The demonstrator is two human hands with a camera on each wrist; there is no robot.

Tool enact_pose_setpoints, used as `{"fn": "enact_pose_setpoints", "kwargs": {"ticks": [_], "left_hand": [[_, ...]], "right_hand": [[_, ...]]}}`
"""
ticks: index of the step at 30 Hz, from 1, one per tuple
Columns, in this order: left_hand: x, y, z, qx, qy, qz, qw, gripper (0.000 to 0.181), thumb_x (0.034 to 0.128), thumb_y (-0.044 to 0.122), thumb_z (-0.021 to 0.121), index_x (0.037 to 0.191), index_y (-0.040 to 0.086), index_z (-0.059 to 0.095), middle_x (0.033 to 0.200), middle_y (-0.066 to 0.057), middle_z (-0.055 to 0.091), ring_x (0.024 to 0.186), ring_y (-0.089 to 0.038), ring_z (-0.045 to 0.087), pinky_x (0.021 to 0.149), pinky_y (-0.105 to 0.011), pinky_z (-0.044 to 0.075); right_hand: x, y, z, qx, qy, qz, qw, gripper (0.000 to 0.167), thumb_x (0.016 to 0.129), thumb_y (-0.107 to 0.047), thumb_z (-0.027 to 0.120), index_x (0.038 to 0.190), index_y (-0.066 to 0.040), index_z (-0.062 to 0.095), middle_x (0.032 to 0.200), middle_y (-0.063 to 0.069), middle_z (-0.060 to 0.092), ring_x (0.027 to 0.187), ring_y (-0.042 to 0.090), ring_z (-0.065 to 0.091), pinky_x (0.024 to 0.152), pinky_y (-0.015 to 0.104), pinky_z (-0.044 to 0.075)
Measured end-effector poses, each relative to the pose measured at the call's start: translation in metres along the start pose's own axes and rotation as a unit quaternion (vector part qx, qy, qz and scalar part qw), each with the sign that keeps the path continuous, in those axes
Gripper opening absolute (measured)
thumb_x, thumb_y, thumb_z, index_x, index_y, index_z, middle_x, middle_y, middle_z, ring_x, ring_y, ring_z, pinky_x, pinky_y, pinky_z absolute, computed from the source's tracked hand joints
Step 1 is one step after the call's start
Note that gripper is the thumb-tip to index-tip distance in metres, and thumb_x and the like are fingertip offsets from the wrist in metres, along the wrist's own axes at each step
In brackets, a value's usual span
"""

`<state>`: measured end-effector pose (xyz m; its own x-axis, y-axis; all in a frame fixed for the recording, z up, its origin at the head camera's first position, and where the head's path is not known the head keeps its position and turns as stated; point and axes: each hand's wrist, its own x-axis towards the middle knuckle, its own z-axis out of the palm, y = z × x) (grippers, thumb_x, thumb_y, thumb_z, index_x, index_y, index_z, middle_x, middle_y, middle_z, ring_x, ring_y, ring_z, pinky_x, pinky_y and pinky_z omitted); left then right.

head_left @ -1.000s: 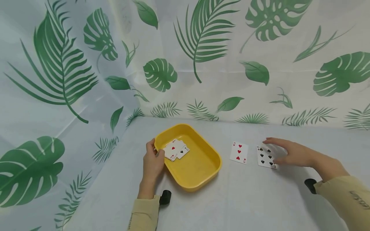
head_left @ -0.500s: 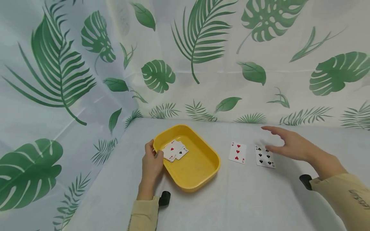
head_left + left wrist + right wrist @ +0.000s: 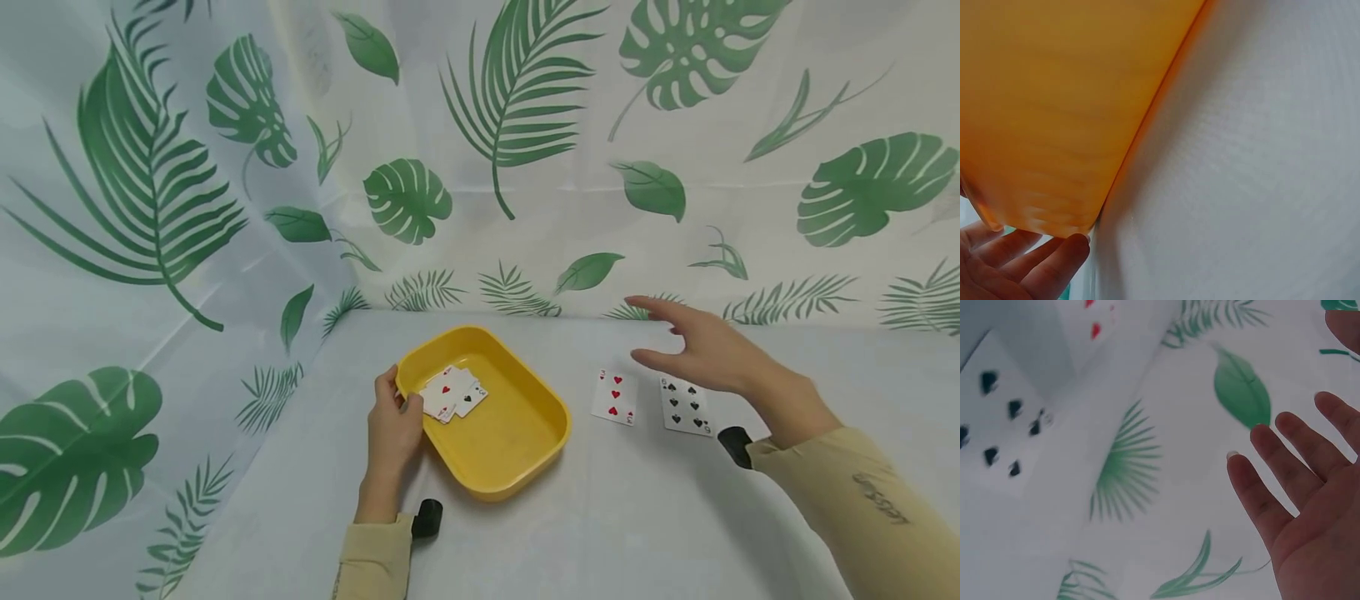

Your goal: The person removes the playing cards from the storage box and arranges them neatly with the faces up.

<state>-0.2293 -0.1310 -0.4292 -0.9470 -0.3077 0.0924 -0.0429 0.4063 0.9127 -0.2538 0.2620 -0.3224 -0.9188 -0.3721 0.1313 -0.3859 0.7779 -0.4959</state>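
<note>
My left hand (image 3: 395, 427) grips the left rim of a yellow tray (image 3: 517, 458), thumb at the rim; in the left wrist view its fingers (image 3: 1054, 269) lie against the tray's wall (image 3: 1054, 125). Several overlapping cards (image 3: 450, 393) lie inside the tray at its left. Raised above the table, my right hand (image 3: 712, 350) holds nothing, its fingers spread. Below it lie a three of hearts (image 3: 615, 398) and a six of spades (image 3: 685, 408), face up side by side; the right wrist view shows the six (image 3: 997, 419) and the open palm (image 3: 1322, 531).
A pale cloth (image 3: 600, 517) covers the table. Behind it and on the left hangs a white sheet with green leaf prints (image 3: 408, 200). A black band piece (image 3: 428, 518) sits at the left wrist and another (image 3: 735, 447) at the right.
My right hand has lifted away from the six of spades and moved left, over the gap above the two cards. My left hand and the tray have stayed in place.
</note>
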Motion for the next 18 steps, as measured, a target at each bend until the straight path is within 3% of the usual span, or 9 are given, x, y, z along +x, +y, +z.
{"fn": "enact_pose_setpoints", "kwargs": {"ticks": [5,12,18], "left_hand": [[0.000,-0.001,-0.001,-0.002,0.000,0.003,1.0000,0.057,0.0980,0.012,0.050,0.152,0.006,0.033,0.155,-0.018,0.040,0.137,-0.040,0.045,0.110,-0.050,0.040],[0.000,-0.001,-0.001,-0.001,0.001,0.000,1.0000,0.057,0.0974,0.012,0.049,0.152,0.006,0.034,0.155,-0.019,0.041,0.136,-0.040,0.046,0.109,-0.051,0.040],[0.000,0.000,0.000,-0.001,0.001,0.003,1.0000,0.057,0.0974,0.012,0.050,0.152,0.006,0.034,0.154,-0.018,0.042,0.135,-0.041,0.047,0.109,-0.051,0.040]], "right_hand": [[0.015,-0.023,0.006,0.029,0.000,-0.008,0.9995,0.075,0.094,-0.038,0.069,0.158,-0.018,0.035,0.155,0.016,0.042,0.129,0.046,0.048,0.098,0.065,0.044],[0.041,-0.051,0.019,0.051,0.009,-0.024,0.9984,0.073,0.094,-0.037,0.069,0.157,-0.020,0.036,0.151,0.014,0.047,0.127,0.044,0.051,0.097,0.062,0.048],[0.061,-0.074,0.032,0.094,0.002,-0.041,0.9948,0.073,0.094,-0.036,0.069,0.157,-0.021,0.036,0.154,0.009,0.043,0.133,0.039,0.047,0.103,0.059,0.044]]}}
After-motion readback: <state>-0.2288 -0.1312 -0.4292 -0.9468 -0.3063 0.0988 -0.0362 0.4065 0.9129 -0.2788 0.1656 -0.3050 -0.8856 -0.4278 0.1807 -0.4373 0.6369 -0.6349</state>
